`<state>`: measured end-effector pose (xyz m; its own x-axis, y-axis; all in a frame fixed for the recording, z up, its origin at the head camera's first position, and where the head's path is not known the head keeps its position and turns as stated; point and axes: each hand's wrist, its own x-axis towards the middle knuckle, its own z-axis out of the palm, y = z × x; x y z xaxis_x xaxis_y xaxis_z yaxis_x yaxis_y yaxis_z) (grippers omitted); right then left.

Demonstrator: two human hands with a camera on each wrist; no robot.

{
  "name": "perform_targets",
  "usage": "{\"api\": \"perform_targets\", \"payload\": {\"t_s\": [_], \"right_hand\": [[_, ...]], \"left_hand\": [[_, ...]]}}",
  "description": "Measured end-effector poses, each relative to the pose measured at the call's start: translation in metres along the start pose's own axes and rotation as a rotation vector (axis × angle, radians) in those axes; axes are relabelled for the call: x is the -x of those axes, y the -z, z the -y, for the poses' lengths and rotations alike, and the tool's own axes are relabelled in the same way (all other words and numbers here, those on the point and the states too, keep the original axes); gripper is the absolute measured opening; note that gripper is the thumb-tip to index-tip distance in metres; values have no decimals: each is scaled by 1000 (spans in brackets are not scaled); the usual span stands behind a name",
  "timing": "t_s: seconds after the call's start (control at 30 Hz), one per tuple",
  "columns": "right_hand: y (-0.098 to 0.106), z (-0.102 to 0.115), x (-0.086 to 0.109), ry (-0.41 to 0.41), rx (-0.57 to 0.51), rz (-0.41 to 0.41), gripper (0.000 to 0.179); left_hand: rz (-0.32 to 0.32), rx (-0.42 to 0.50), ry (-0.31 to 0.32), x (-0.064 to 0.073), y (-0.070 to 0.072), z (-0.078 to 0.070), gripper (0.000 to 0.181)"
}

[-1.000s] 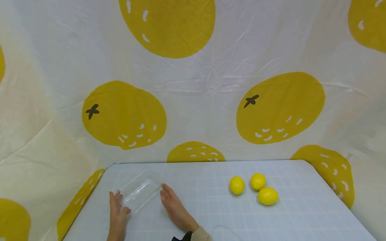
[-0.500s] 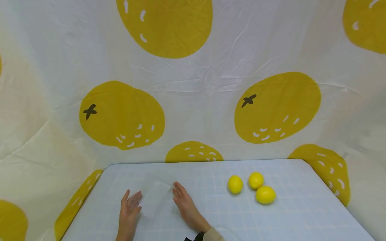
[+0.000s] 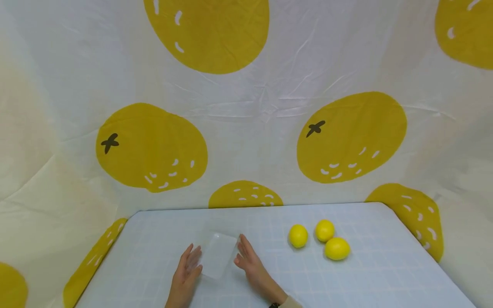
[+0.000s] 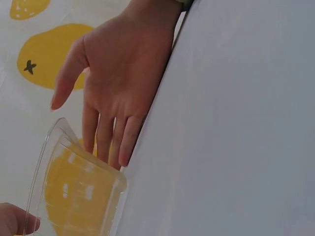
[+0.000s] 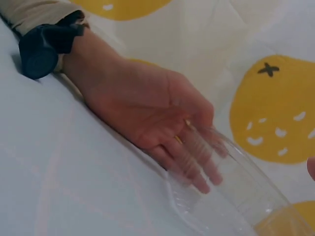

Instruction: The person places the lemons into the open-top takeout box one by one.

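A clear plastic container (image 3: 218, 256) with an open top stands on the tablecloth between both hands, tilted in angle to the table's edges. My left hand (image 3: 186, 273) is at its left side, fingers straight and thumb spread. In the left wrist view the fingertips of that hand (image 4: 120, 69) reach right to the container's end wall (image 4: 81, 182). On the opposite side is my right hand (image 3: 256, 269), its straight fingers along the wall. The right wrist view shows the fingers of this hand (image 5: 147, 108) partly seen through the clear plastic (image 5: 241, 191).
Three yellow lemons (image 3: 298, 236) lie grouped on the right half of the table. A pale blue checked cloth (image 3: 369, 273) covers the table. Behind it hangs a white curtain (image 3: 246, 141) printed with large yellow fruit, reaching down to the table's back edge.
Both hands and the clear container have moved to the right across the table, toward the lemons, and the container has turned somewhat. The lemons stay where they were on the cloth.
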<state>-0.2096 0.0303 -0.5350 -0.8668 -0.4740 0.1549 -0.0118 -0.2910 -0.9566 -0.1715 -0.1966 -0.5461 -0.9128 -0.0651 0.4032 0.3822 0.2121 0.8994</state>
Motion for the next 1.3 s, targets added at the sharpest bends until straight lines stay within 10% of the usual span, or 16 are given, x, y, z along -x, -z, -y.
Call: {"api": "perform_targets", "payload": {"t_s": [0.47, 1.3], "right_hand": [[27, 11, 43, -2, 193, -41, 83], [49, 16, 57, -21, 305, -361, 76]], "left_hand": [[14, -41, 205, 10, -69, -16, 67], [305, -82, 56, 20, -85, -19, 70]]}}
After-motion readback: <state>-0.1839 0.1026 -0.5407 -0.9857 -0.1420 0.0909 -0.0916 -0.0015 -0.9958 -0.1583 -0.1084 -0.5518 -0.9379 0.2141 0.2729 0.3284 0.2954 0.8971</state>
